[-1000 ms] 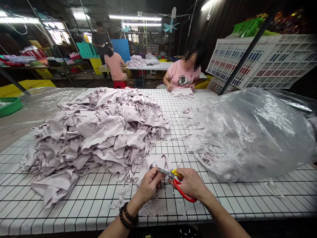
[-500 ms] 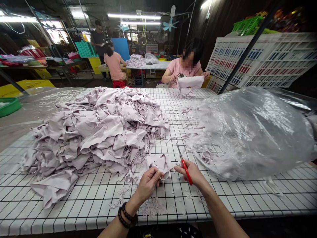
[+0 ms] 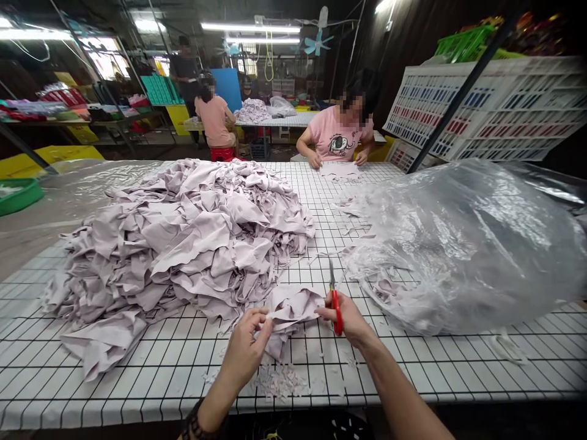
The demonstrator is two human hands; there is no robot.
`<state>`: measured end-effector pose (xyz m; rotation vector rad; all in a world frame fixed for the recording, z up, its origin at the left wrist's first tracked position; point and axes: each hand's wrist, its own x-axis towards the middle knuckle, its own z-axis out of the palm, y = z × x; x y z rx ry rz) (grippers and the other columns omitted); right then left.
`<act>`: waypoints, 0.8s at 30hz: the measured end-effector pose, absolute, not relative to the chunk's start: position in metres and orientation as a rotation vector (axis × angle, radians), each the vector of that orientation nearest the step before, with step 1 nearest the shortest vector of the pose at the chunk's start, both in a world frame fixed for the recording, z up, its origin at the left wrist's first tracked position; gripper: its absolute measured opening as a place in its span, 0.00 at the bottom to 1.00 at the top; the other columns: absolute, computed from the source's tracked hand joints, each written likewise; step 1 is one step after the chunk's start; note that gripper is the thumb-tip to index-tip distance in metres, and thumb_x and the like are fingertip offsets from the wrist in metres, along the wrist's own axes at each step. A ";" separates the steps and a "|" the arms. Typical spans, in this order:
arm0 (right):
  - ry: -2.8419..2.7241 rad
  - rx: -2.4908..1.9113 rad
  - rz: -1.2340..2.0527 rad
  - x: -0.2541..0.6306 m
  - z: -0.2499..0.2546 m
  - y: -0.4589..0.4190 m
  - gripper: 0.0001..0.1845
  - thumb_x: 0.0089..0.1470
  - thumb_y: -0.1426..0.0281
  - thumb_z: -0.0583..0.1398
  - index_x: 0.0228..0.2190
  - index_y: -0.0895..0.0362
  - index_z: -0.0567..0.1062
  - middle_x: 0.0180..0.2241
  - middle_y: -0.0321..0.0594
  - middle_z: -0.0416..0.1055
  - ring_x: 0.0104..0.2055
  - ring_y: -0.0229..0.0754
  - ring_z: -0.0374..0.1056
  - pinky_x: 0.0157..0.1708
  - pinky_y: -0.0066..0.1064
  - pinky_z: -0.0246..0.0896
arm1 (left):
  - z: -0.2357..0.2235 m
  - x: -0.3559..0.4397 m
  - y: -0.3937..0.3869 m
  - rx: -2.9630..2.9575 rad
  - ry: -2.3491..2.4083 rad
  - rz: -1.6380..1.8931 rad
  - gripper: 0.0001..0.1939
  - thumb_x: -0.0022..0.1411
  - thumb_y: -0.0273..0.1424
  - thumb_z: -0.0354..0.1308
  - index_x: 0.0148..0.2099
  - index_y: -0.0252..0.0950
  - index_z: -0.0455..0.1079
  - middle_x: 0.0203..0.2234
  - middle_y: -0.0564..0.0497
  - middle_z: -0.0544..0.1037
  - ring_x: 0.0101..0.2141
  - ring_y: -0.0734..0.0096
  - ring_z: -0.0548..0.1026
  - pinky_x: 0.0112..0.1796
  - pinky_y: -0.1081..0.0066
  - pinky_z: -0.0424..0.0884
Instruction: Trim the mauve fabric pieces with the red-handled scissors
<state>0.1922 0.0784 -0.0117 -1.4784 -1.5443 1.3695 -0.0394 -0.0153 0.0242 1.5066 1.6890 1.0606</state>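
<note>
My left hand (image 3: 245,349) pinches the left edge of a pale lilac fabric piece (image 3: 296,305) between thumb and fingers. Red-handled scissors (image 3: 338,313) sit in my right hand (image 3: 352,322), blades pointing away from me and looking closed. The right thumb and fingertips also touch the fabric's right edge, so the piece is stretched between both hands. Beyond it on the left rises a large heap of the same lilac fabric pieces (image 3: 192,238). Small fabric scraps (image 3: 282,380) lie scattered just in front of the held piece.
A clear plastic bag (image 3: 477,244) with fabric inside covers the right of the grid-patterned table (image 3: 156,379). Across it sits a person (image 3: 337,131) handling fabric. White crates (image 3: 486,110) stand back right; a green basket (image 3: 21,195) is far left. Other people are farther back.
My left hand has shifted left and the right hand has come to the fabric's right edge, spreading the piece. The scissors turned more upright. The person opposite lowered their fabric to the table.
</note>
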 end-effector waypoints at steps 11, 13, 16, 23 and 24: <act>-1.136 -1.075 1.712 0.190 0.021 0.052 0.21 0.39 0.63 0.70 0.28 0.54 0.64 0.29 0.34 0.69 0.30 0.39 0.70 0.32 0.31 0.64 | 0.020 0.032 0.003 1.110 1.219 0.862 0.25 0.63 0.49 0.47 0.39 0.34 0.74 0.15 0.56 0.65 0.16 0.74 0.64 0.18 0.75 0.59; -1.199 -1.130 1.634 0.190 0.020 0.046 0.21 0.40 0.62 0.69 0.27 0.54 0.63 0.29 0.35 0.70 0.30 0.40 0.70 0.33 0.32 0.65 | 0.007 0.044 0.007 0.967 1.197 0.871 0.26 0.61 0.52 0.48 0.37 0.33 0.73 0.12 0.59 0.60 0.13 0.77 0.60 0.16 0.76 0.55; -1.345 -1.207 1.568 0.191 0.019 0.038 0.19 0.42 0.61 0.68 0.27 0.54 0.64 0.28 0.35 0.72 0.29 0.40 0.69 0.32 0.32 0.65 | -0.002 0.050 0.007 0.807 1.108 0.951 0.25 0.57 0.51 0.55 0.33 0.31 0.72 0.12 0.61 0.55 0.13 0.82 0.54 0.15 0.77 0.50; -1.751 -1.325 1.212 0.197 0.038 0.048 0.06 0.50 0.68 0.59 0.32 0.54 0.69 0.27 0.34 0.70 0.28 0.37 0.64 0.27 0.27 0.59 | 0.002 0.039 -0.002 0.471 1.062 1.068 0.22 0.55 0.46 0.61 0.41 0.31 0.70 0.21 0.58 0.65 0.15 0.86 0.47 0.14 0.81 0.43; -1.818 -1.258 1.211 0.195 0.040 0.051 0.05 0.50 0.69 0.58 0.32 0.54 0.68 0.26 0.33 0.69 0.27 0.36 0.63 0.27 0.26 0.58 | 0.003 0.038 -0.005 0.464 1.034 1.057 0.21 0.55 0.45 0.61 0.40 0.32 0.69 0.24 0.56 0.68 0.15 0.87 0.48 0.14 0.81 0.44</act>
